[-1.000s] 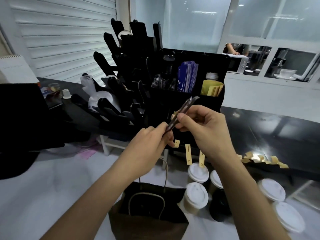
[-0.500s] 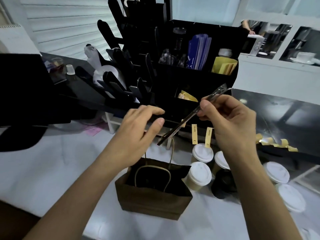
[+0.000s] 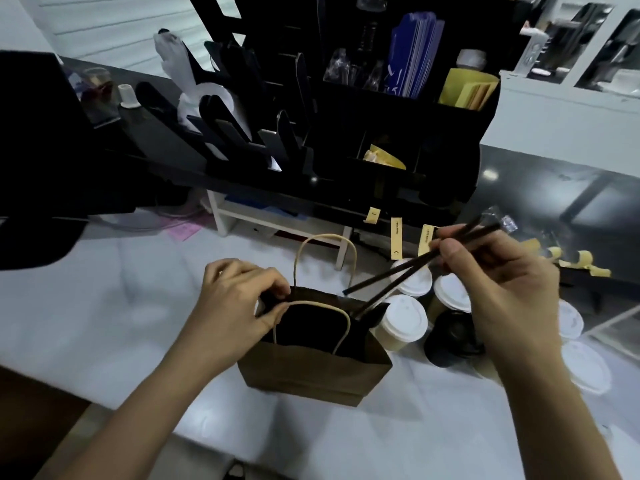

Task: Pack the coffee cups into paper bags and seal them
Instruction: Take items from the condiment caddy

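Observation:
A brown paper bag [image 3: 311,368] with twine handles stands open on the white counter. My left hand [image 3: 239,299] pinches the bag's left rim at the mouth. My right hand [image 3: 498,282] holds two dark wrapped straws [image 3: 391,282], their lower ends pointing down into the bag's right side. Right of the bag stand several coffee cups: a white-lidded one [image 3: 401,323] touching the bag, two more lidded cups [image 3: 450,292] behind it, and a black-lidded cup [image 3: 453,337]. The bag's inside is dark.
A black organiser rack [image 3: 381,126] with sleeves, blue packs and yellow napkins stands behind the bag. Yellow sticker strips [image 3: 396,237] hang from the black shelf edge. More white-lidded cups [image 3: 585,368] sit at the far right. A black monitor [image 3: 38,161] stands at the left.
The view tipped down toward the counter. My left hand let go of the straws and dropped to the bag's rim. My right hand lowered the straws toward the bag's mouth.

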Tool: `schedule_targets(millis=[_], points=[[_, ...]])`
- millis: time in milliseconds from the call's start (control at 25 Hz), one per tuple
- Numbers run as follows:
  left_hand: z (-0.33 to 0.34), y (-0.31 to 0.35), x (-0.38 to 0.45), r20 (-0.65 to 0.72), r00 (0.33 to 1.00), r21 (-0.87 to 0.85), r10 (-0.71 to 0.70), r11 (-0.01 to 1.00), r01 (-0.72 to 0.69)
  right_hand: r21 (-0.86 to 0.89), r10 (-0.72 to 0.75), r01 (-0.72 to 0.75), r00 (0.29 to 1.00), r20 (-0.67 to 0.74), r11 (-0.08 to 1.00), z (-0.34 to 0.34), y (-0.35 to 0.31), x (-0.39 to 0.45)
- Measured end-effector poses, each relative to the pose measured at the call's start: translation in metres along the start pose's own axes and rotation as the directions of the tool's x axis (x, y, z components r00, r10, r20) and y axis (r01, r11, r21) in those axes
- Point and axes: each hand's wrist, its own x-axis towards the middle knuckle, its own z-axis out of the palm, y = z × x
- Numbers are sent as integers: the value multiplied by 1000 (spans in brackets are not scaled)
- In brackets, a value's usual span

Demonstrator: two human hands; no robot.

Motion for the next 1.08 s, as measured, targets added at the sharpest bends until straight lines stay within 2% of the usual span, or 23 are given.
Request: schedule_targets(millis=[160,280,400,520,640,760,840,920,1080], points=[[9,-7,-2,110,993,105,-34,994,23,-69,-26,36,990,141,997,12,9,-15],[12,-12,-4,183,983,131,-35,991,11,-214,-45,101,967,250,972,22,18,-24],[11,-19,-3,322,943,165,-82,986,29,-332,-75,183,947,313,925,33,29,-31],[12,-24,-5,407,906,64,-113,993,95,-430,-170,335,910,379,838,44,36,-35],[14,-26,-10,431,895,-78,-114,984,162,-485,-185,435,858,480,758,56,40,-34],[15,-27,-12,429,897,-136,-103,975,177,-552,-142,547,779,610,630,72,47,-29],[16,-27,-12,421,903,-156,-85,974,164,-599,-27,550,749,662,582,88,54,-27],[17,-28,-12,406,911,-180,-74,971,159,-662,105,507,745,659,552,104,64,-26],[19,-29,-13,387,920,-206,-65,966,155,-737,222,486,743,632,470,130,74,-22]])
